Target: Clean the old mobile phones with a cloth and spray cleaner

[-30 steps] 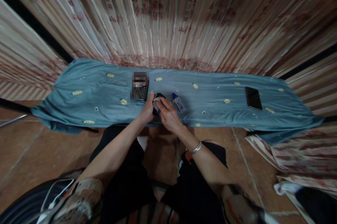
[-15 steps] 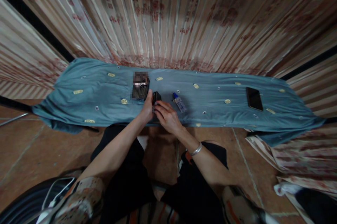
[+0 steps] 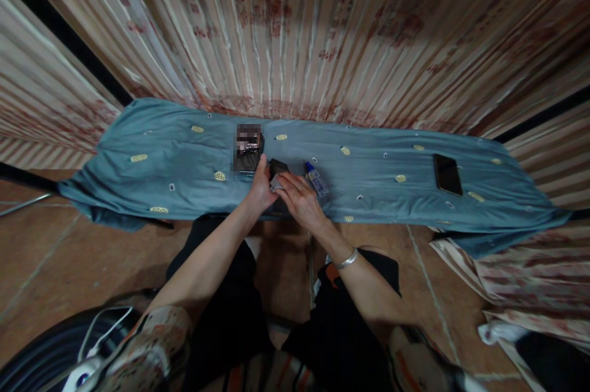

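Observation:
My left hand (image 3: 262, 188) is closed around a small black object (image 3: 278, 166) over the front part of the cloth-covered table. Beside it, my right hand (image 3: 299, 196) pinches a small pale piece (image 3: 276, 182), perhaps cloth or paper, against the near side of the black object. Just beyond my left hand lies a dark, shiny item (image 3: 249, 152), partly pixelated. A clear bottle with a blue cap (image 3: 316, 180) rests on the cloth just right of my right fingers.
A dark phone (image 3: 447, 174) lies toward the right of the blue-green cloth (image 3: 378, 195). Pleated curtains (image 3: 295, 35) hang behind the table. Black poles (image 3: 544, 115) slant at both sides. A white power strip with a cable (image 3: 85, 373) is at lower left.
The black object has tilted and shows more of its face. The pale piece at my right fingertips shows more. The view has shifted slightly; the items on the cloth lie as before.

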`<state>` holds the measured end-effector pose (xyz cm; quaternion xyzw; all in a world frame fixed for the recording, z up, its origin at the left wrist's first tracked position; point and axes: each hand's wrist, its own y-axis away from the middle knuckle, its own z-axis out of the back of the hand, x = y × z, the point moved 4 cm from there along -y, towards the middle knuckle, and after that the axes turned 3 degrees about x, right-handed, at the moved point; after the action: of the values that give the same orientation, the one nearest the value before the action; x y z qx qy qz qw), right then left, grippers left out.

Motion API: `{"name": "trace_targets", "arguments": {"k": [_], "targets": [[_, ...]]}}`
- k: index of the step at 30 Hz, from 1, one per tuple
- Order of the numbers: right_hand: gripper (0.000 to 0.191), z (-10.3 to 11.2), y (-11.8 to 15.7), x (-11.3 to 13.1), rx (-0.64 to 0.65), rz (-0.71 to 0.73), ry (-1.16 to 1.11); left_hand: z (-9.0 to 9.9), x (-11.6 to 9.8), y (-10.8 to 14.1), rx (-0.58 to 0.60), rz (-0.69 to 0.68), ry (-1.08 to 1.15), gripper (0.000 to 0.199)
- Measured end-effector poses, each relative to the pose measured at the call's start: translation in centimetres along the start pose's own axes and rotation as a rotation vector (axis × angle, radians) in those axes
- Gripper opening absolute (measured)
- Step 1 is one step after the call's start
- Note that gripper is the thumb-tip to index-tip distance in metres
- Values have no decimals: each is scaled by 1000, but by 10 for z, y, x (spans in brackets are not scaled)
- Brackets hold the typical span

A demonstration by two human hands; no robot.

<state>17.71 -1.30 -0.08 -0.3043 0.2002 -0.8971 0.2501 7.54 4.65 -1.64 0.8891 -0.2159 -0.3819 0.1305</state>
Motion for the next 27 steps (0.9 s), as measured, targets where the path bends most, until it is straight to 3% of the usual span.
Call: {"name": "trace_targets", "arguments": {"k": [4, 13, 27], "targets": [[34, 1, 1, -2, -2, 19, -16, -6, -3, 6, -54, 25, 41, 58], [33, 6, 1, -9, -8, -5, 25, -6, -13, 7, -13, -5, 42, 68], [37, -5, -4, 8, 12, 62, 108, -11, -10, 13, -89, 29, 74, 65]]}}
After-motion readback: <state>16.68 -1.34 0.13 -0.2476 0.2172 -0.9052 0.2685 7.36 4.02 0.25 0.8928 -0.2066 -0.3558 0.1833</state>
